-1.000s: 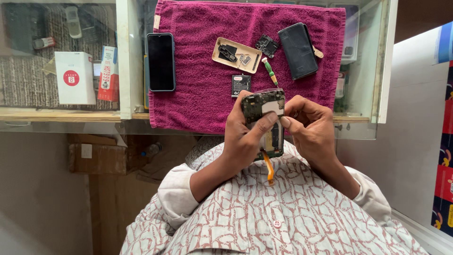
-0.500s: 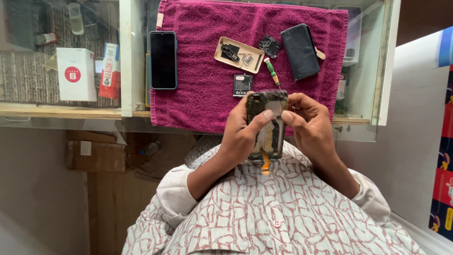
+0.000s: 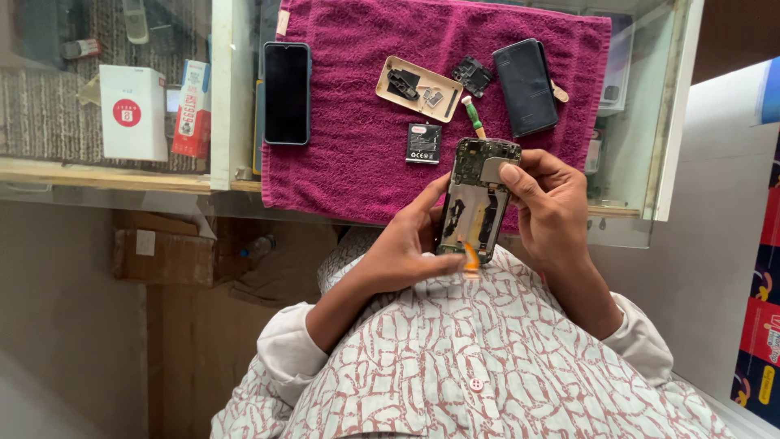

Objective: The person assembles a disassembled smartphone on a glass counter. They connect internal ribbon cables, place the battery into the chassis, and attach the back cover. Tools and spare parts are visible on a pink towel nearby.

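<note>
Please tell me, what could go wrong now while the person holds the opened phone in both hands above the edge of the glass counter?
1. The opened phone is held beyond the towel, over the lap; if it slips it may fall.
2. The orange flex strip hangs loose at its lower end and might snag on the left hand.
3. The right hand presses a fingertip on the exposed board, which could stress parts.

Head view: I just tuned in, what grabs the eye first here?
The opened phone, circuit board bare, held in both hands above the lap: left hand at its side, right hand with a thumb on top. Behind lies a magenta towel carrying a black phone and a small parts tray.
</note>
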